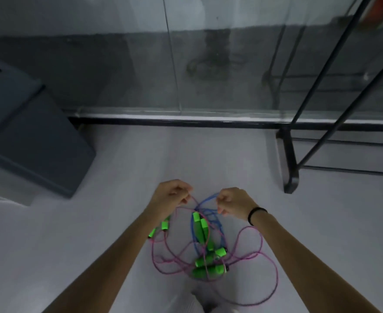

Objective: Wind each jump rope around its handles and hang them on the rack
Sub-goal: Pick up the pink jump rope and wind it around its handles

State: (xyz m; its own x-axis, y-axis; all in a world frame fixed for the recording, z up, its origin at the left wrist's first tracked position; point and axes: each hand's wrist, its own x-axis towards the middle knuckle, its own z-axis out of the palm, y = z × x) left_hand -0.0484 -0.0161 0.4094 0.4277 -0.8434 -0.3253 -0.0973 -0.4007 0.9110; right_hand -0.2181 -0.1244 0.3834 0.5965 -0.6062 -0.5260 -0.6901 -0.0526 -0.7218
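Two bare hands, seen from above, over a pale floor (321,222). Left hand (171,197) at 11 o'clock of the tangle, fingers curled shut, pinching a pink cord (262,242). Right hand (233,203) at 1 o'clock of it, fingers curled shut, pinching a blue cord (206,198); black band (257,214) on that wrist.

Jump ropes heaped in one tangle on the floor between the forearms, near picture centre-bottom. Two cord colours: pink and blue. Bright green handles (205,263), about eight visible, exact count uncertain where overlapped: two partly hidden under the left wrist at 9 o'clock of the heap, two side by side at its middle, roughly four clustered at 6 o'clock. Pink loops sprawling widest, toward 4 o'clock. Cords loose, unwound from handles.

Black metal rack (289,154) standing at 2 o'clock, well apart from the heap. Dark grey box (34,141) at 10 o'clock. Glass wall (140,64) at 12 o'clock.
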